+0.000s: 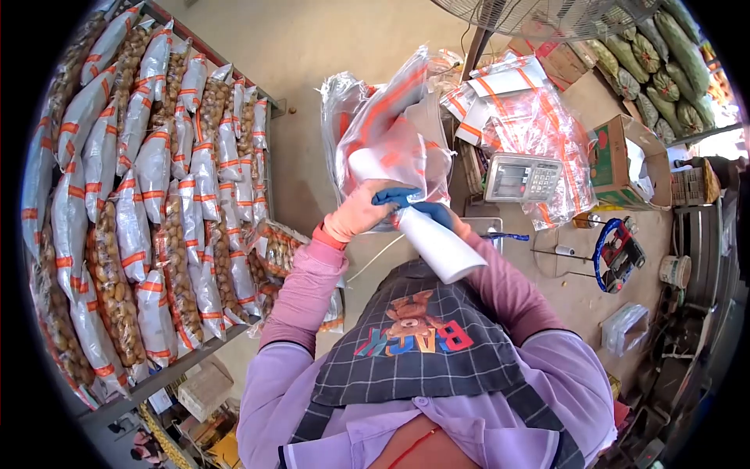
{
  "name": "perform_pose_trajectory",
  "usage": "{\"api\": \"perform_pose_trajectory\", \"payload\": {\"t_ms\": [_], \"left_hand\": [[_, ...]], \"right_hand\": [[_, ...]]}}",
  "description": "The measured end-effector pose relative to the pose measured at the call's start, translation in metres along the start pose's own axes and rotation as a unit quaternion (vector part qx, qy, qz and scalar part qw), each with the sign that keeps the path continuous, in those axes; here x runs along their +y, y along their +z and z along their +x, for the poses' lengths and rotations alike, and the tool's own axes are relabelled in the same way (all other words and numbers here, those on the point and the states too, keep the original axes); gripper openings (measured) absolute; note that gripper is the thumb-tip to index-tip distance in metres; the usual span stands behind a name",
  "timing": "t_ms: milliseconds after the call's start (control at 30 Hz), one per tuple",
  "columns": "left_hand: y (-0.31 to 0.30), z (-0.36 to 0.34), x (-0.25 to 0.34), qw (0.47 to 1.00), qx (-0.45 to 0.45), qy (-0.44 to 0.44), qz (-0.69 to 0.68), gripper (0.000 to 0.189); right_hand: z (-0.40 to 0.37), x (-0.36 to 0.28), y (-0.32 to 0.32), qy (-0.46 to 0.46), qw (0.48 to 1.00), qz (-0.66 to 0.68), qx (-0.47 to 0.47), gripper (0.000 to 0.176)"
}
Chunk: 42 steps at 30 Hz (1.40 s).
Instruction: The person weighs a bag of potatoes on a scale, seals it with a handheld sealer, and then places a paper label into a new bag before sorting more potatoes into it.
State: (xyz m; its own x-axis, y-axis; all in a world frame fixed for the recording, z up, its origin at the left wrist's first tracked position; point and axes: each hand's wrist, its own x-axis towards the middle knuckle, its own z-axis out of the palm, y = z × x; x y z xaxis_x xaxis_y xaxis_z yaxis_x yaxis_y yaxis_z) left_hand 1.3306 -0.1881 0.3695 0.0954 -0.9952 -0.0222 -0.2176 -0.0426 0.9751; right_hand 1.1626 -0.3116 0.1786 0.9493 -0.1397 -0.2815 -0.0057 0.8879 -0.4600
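Observation:
Both my hands meet in front of my chest, in gloves with blue fingertips. My left hand (361, 209) has its fingers closed at the gathered neck of a clear plastic bag with orange stripes (398, 117). Close beside it, my right hand (439, 215) is closed at the same spot, partly hidden behind a white paper-like roll or sheet (439, 246) that points down toward my apron. Another white piece (366, 166) shows at the bag, above my left hand. More striped bags (340, 102) hang or stand just behind.
At left, a rack (269, 156) holds rows of filled striped bags. To the right are a scale (523, 178), a pile of striped bags (539, 117), an open cardboard box (617, 164) and a stand with a blue ring (600, 254). A fan (547, 16) is overhead.

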Motion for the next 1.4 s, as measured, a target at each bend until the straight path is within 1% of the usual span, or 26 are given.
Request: {"api": "perform_pose_trajectory", "payload": {"t_ms": [33, 67, 133, 167, 333, 400, 433, 467, 500, 533, 633, 700, 733, 767, 800, 867, 967, 1000, 1067, 1133, 1200, 1267, 1300, 1333, 1367, 1400], "left_hand": [[-0.003, -0.006, 0.011, 0.999, 0.006, 0.007, 0.037, 0.037], [-0.006, -0.014, 0.012, 0.999, 0.006, 0.015, 0.043, 0.037], [-0.011, -0.042, 0.005, 0.956, 0.179, -0.113, -0.206, 0.038], [-0.014, -0.059, -0.007, 0.947, 0.2, -0.113, -0.225, 0.038], [-0.004, -0.082, 0.016, 0.946, 0.2, -0.111, -0.229, 0.039], [0.001, -0.079, 0.035, 0.954, 0.111, -0.115, -0.254, 0.045], [0.007, -0.072, 0.046, 0.967, 0.051, 0.004, -0.25, 0.044], [0.013, -0.072, 0.083, 0.968, -0.022, -0.056, -0.245, 0.041], [0.012, -0.07, 0.096, 0.978, -0.128, -0.032, -0.162, 0.036], [0.023, -0.065, 0.099, 0.957, -0.176, 0.149, -0.178, 0.03], [0.03, -0.084, 0.115, 0.949, -0.197, 0.186, -0.164, 0.028], [0.032, -0.111, 0.115, 0.974, -0.166, 0.081, -0.132, 0.031], [0.037, -0.123, 0.112, 0.976, -0.159, 0.086, -0.124, 0.031], [0.044, -0.132, 0.108, 0.974, -0.157, 0.088, -0.134, 0.032], [0.05, -0.137, 0.109, 0.973, -0.154, 0.092, -0.145, 0.032], [0.066, -0.149, 0.11, 0.968, -0.186, 0.099, -0.135, 0.032], [0.074, -0.169, 0.105, 0.91, -0.276, 0.222, -0.214, 0.029], [0.075, -0.177, 0.111, 0.908, -0.281, 0.227, -0.213, 0.029], [0.08, -0.19, 0.121, 0.823, -0.404, 0.277, -0.287, 0.028], [0.088, -0.201, 0.125, 0.803, -0.424, 0.295, -0.299, 0.031], [0.084, -0.212, 0.125, 0.907, -0.277, 0.249, -0.196, 0.035], [0.071, -0.216, 0.102, 0.965, -0.158, 0.159, -0.136, 0.059], [0.069, -0.209, 0.094, 0.986, -0.005, 0.113, -0.119, 0.073], [0.065, -0.191, 0.084, 0.935, 0.175, 0.1, -0.292, 0.074], [0.053, -0.167, 0.061, 0.908, 0.342, 0.046, -0.237, 0.069], [0.039, -0.157, 0.048, 0.858, 0.393, 0.05, -0.326, 0.061]], "right_hand": [[0.009, 0.003, -0.009, 0.048, 0.999, 0.003, -0.022, 0.031], [0.029, 0.001, -0.028, -0.054, 0.974, -0.22, -0.017, 0.035], [0.039, -0.022, 0.007, -0.002, 0.989, 0.099, 0.113, 0.038], [0.04, -0.03, 0.058, -0.022, 0.98, 0.116, 0.161, 0.042], [0.081, -0.033, 0.084, -0.056, 0.986, -0.019, 0.154, 0.033], [0.085, -0.047, 0.098, -0.093, 0.982, -0.052, 0.157, 0.032], [0.09, -0.055, 0.106, -0.111, 0.978, -0.07, 0.159, 0.032], [0.093, -0.061, 0.114, -0.133, 0.974, -0.085, 0.163, 0.032], [0.098, -0.07, 0.122, -0.154, 0.969, -0.099, 0.166, 0.031], [0.102, -0.079, 0.13, -0.173, 0.963, -0.121, 0.166, 0.031], [0.113, -0.1, 0.157, -0.233, 0.933, -0.208, 0.178, 0.03], [0.118, -0.113, 0.174, -0.269, 0.897, -0.289, 0.198, 0.029], [0.123, -0.115, 0.181, -0.282, 0.888, -0.295, 0.212, 0.029], [0.129, -0.115, 0.19, -0.293, 0.896, -0.256, 0.215, 0.029], [0.138, -0.111, 0.207, -0.261, 0.946, -0.003, 0.19, 0.029], [0.121, -0.098, 0.228, -0.301, 0.947, -0.011, 0.111, 0.035], [0.093, -0.101, 0.253, -0.332, 0.941, -0.017, 0.07, 0.036], [0.087, -0.103, 0.258, -0.34, 0.938, -0.02, 0.061, 0.036], [0.07, -0.109, 0.265, -0.354, 0.933, -0.032, 0.05, 0.036], [0.057, -0.117, 0.271, -0.359, 0.931, -0.049, 0.036, 0.037], [0.045, -0.125, 0.272, -0.363, 0.93, -0.059, 0.023, 0.037], [0.036, -0.134, 0.27, -0.357, 0.931, -0.067, 0.014, 0.038], [0.027, -0.135, 0.265, -0.357, 0.931, -0.072, 0.013, 0.038], [0.021, -0.139, 0.259, -0.355, 0.932, -0.074, 0.013, 0.038], [0.015, -0.142, 0.251, -0.353, 0.932, -0.074, 0.011, 0.038], [0.013, -0.144, 0.245, -0.342, 0.937, -0.077, 0.009, 0.038]]}}
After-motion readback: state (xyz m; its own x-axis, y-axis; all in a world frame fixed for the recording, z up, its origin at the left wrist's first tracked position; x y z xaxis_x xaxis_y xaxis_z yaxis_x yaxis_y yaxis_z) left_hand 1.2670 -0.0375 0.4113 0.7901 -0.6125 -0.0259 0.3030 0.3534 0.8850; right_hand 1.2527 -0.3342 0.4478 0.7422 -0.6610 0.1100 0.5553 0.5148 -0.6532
